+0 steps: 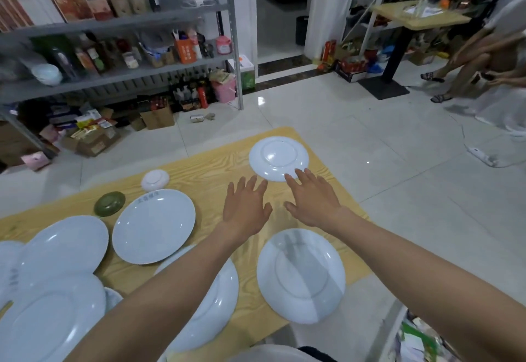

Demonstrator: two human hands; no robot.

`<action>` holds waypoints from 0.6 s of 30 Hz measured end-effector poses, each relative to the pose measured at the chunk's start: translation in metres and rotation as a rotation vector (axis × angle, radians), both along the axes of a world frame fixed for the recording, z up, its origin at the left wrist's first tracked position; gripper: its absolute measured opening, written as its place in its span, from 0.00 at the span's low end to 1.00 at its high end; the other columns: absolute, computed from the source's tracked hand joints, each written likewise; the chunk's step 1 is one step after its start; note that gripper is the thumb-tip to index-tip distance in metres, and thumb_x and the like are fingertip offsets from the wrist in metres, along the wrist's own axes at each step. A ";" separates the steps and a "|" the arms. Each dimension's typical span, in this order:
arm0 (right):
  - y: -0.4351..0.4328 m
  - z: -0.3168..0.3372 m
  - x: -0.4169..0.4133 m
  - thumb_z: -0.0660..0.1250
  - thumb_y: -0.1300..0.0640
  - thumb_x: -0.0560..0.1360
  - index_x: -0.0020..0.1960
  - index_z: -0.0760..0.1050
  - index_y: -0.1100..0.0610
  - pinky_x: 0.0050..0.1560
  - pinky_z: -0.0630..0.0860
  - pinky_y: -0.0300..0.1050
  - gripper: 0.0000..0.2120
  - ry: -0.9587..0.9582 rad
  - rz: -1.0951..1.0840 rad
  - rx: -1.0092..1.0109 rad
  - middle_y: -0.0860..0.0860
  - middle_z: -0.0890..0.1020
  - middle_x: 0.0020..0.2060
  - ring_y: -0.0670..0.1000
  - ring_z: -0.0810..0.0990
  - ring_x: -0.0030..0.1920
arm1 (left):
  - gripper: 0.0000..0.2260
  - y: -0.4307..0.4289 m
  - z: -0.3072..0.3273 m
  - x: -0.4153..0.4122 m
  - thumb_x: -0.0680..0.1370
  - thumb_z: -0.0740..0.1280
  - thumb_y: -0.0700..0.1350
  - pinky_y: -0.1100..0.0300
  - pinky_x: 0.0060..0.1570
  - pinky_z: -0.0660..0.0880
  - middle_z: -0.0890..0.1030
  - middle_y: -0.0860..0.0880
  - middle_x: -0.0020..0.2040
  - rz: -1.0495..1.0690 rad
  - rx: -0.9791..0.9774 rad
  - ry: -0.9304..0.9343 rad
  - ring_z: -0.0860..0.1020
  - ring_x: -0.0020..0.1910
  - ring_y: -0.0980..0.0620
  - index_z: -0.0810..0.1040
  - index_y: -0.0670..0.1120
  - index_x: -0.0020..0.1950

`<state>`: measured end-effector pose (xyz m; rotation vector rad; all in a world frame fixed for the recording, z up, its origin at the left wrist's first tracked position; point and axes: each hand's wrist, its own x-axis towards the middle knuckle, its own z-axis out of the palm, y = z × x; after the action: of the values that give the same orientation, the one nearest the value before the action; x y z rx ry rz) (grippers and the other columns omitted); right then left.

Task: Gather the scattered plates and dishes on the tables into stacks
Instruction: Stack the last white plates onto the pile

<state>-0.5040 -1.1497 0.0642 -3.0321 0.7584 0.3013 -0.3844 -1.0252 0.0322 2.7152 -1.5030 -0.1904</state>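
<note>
Several white plates lie spread over a wooden table (210, 168). An upside-down white plate (277, 158) sits at the far right corner. My right hand (311, 198) reaches out with straight fingers, its fingertips at that plate's near rim. My left hand (246, 205) hovers beside it, fingers spread, holding nothing. Another upside-down plate (301, 276) lies under my right forearm. A plate (216, 299) is partly hidden by my left arm. A deep white plate (153, 226) lies left of my hands. A small white bowl (155, 180) and a green saucer (109, 203) sit upside down farther back.
More white plates (62, 247) overlap at the table's left edge. Metal shelves (113, 68) full of bottles and boxes stand behind, with cartons on the floor. A second table (418, 14) and seated people (484, 59) are at the far right. Tiled floor lies right of the table.
</note>
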 end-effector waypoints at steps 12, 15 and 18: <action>-0.019 -0.019 -0.037 0.58 0.43 0.80 0.80 0.51 0.56 0.74 0.59 0.56 0.34 0.021 0.041 0.095 0.58 0.55 0.78 0.58 0.53 0.79 | 0.29 -0.011 -0.019 -0.047 0.81 0.60 0.56 0.42 0.69 0.64 0.59 0.45 0.79 0.127 0.018 0.111 0.58 0.77 0.41 0.57 0.50 0.80; -0.022 -0.030 -0.052 0.59 0.43 0.80 0.80 0.51 0.55 0.72 0.61 0.55 0.34 0.031 0.028 0.154 0.57 0.56 0.78 0.57 0.54 0.78 | 0.31 -0.007 -0.032 -0.064 0.79 0.63 0.56 0.45 0.65 0.70 0.62 0.43 0.77 0.241 0.012 0.257 0.63 0.74 0.41 0.58 0.51 0.79; -0.023 -0.045 -0.067 0.62 0.44 0.79 0.79 0.53 0.55 0.66 0.67 0.55 0.34 0.035 -0.042 0.290 0.56 0.61 0.76 0.57 0.61 0.75 | 0.36 0.000 -0.050 -0.077 0.76 0.68 0.58 0.47 0.63 0.71 0.65 0.41 0.72 0.392 0.024 0.456 0.67 0.70 0.40 0.58 0.51 0.79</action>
<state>-0.5712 -1.1731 0.0189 -2.7430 0.7099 0.4246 -0.4612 -1.0256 -0.0178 2.6616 -0.8411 -0.7496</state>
